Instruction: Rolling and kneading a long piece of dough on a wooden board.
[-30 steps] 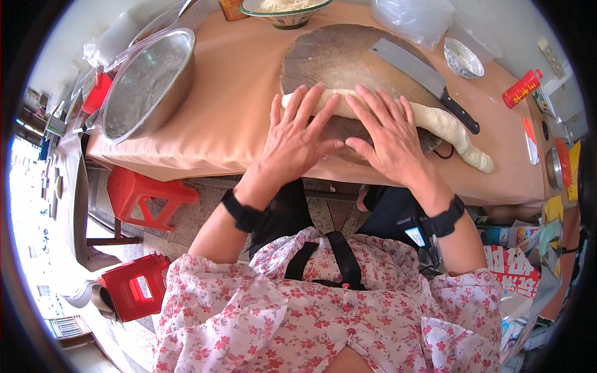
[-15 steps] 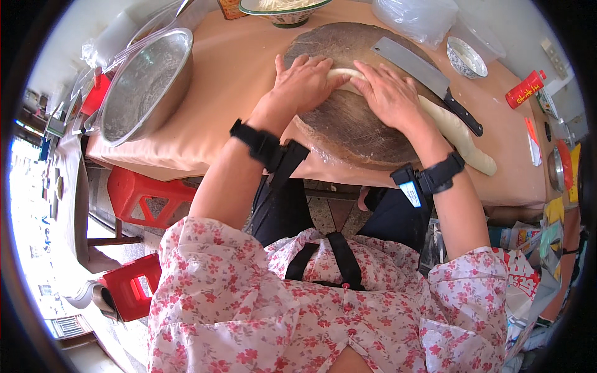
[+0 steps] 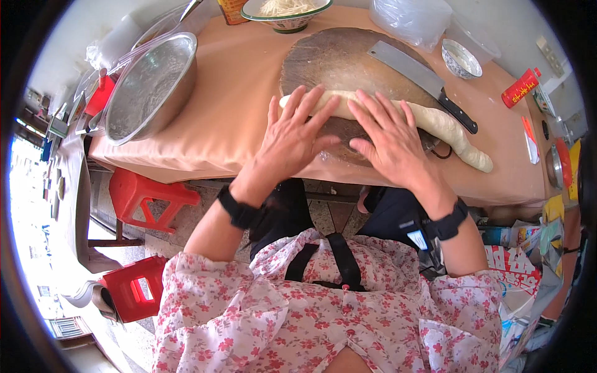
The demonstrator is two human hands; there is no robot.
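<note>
A long pale rope of dough (image 3: 437,122) stretches across the round wooden chopping board (image 3: 336,59), and its thick right end hangs over the board's rim onto the table. My left hand (image 3: 295,133) lies with spread fingers on the dough's left part, fingertips over it. To its right, my right hand (image 3: 392,137) rests its spread fingers on the middle of the roll. Neither hand wraps round the dough. Behind it, a cleaver (image 3: 410,68) with a black handle lies flat on the board, its handle reaching past the edge.
At left stands a large metal basin (image 3: 152,87). A green-rimmed bowl (image 3: 287,22) of pale shreds is at the back. Back right are a patterned small bowl (image 3: 461,59), a plastic bag (image 3: 410,20) and a red bottle (image 3: 521,87). Red stools (image 3: 149,193) stand below the tablecloth's edge.
Both hands have moved back toward me, rolling the dough nearer. Their fingers are now more spread, and the dough's left tip shows beside my left hand.
</note>
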